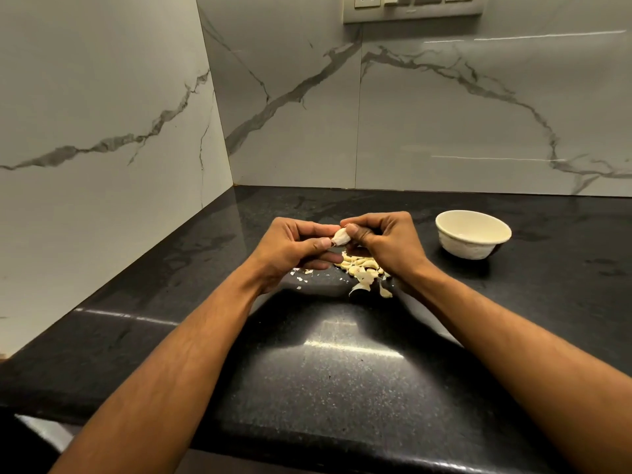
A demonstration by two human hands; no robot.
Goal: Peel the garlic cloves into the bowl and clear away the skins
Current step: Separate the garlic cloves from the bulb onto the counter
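Garlic clove (341, 237) held above the black counter (342, 388), pinched from both sides: left hand (290, 249) grips it between thumb and curled fingers, right hand (383, 242) pinches its other end with thumb and forefinger. Heap of garlic pieces and skins (359, 268) lies on the counter directly beneath the hands. White bowl (473, 234) stands upright to the right of the heap, well apart from it.

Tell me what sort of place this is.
Likely a home kitchen: a dark stone counter, marble-look wall tiles with sockets, and garlic being peeled beside a bowl.
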